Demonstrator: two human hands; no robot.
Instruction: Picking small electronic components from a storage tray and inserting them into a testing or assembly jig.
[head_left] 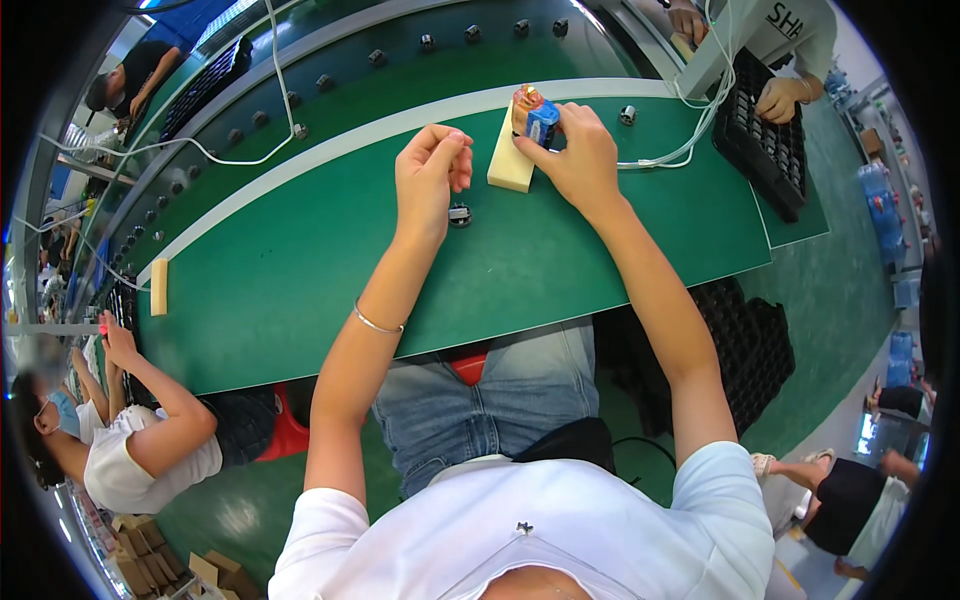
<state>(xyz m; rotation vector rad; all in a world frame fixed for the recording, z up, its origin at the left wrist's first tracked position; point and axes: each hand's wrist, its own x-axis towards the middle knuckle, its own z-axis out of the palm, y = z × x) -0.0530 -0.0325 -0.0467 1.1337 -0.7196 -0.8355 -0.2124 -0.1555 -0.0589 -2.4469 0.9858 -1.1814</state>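
Observation:
My right hand [585,150] is closed on a small blue-and-orange block-shaped thing [537,117] with a shiny copper-coloured top; its exact kind does not show. The thing is over the far part of a cream-coloured block [512,165] on the green table [500,270]. To the left of that block, my left hand [430,175] is raised, its fingers curled in and the thumb laid against the index finger. Whatever may be between those fingers is hidden. A small round black part [460,215] with a pale strip sits on the table beside my left wrist.
Another small part [628,115] and a clear tube [660,161] lie right of my right hand. Beyond the table's pale rim, several small parts line a green conveyor [350,95]. A black compartment tray [765,140] is at right, under a co-worker's hand. Another co-worker [150,440] sits at left.

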